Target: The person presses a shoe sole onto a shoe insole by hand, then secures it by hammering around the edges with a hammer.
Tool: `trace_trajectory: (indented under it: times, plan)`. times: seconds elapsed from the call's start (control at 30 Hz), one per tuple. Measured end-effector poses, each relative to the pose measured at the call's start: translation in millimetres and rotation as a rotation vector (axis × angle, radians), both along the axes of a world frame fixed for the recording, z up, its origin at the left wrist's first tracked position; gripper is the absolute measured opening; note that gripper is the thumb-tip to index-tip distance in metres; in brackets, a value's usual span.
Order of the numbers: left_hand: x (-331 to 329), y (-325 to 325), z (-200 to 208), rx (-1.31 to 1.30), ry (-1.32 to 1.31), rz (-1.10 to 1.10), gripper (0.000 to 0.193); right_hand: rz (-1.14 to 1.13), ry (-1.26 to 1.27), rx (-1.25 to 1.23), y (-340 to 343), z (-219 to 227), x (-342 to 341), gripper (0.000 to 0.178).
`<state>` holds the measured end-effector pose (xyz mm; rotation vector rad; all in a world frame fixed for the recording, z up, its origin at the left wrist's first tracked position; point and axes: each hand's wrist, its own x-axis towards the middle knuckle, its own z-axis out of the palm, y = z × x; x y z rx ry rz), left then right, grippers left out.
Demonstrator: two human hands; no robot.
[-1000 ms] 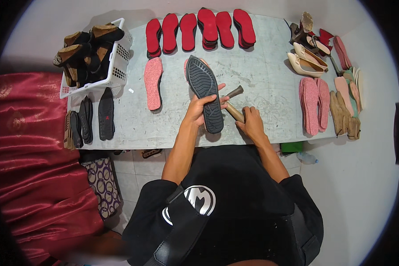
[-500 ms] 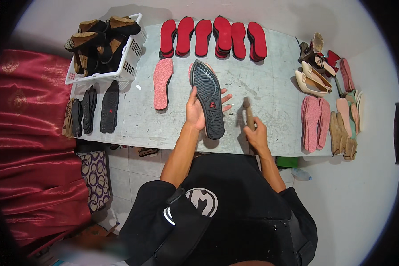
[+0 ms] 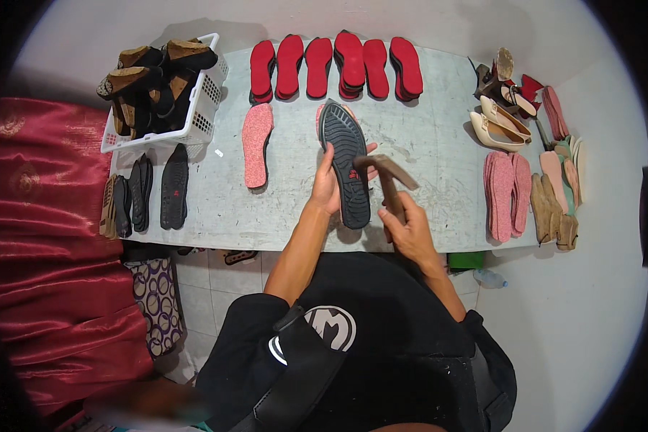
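My left hand (image 3: 326, 189) is closed round a black ridged shoe sole (image 3: 344, 144), its thumb on the left edge and its fingertips showing past the right edge. The sole's tread faces up, and a pink speckled layer peeks out round its toe end. In my right hand (image 3: 410, 232) is a hammer (image 3: 391, 193), gripped by its wooden handle. The hammer's head is over the right side of the sole, near a red mark; whether it touches cannot be seen. Left of the sole, a pink speckled insole (image 3: 257, 144) lies on the table.
Red insole stacks (image 3: 289, 65) line the table's (image 3: 439, 144) far edge. A white basket (image 3: 201, 119) of wedge soles stands far left, with black soles (image 3: 175, 187) in front. At right are cream shoes (image 3: 497, 126), pink insoles (image 3: 507, 194) and tan pieces (image 3: 547, 209).
My right hand has raised the hammer and swung its head left, from beside the sole to over it. My left hand still holds the sole. The whole view has shifted slightly.
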<state>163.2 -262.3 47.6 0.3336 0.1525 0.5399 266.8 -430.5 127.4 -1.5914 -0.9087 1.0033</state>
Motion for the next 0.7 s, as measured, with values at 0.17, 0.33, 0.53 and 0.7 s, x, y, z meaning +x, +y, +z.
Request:
trace_trajectory:
  times: [0.17,0.33,0.53,0.7]
  plan:
    - [-6,-4,-13,0.055,0.213,-0.003,0.065,-0.005,0.01,-0.034,2,-12,-4,0.02]
    - [-2,-9,7,0.029,0.315,0.094,0.055,-0.046,0.127,0.007,3,-4,-5,0.018]
    - [-10,-12,7,0.098,0.292,-0.001,0.053,-0.042,-0.024,0.013,11,2,-6,0.015]
    - [-11,-22,1,0.08,0.347,0.003,0.054,-0.029,-0.017,-0.028,5,-3,-5,0.015]
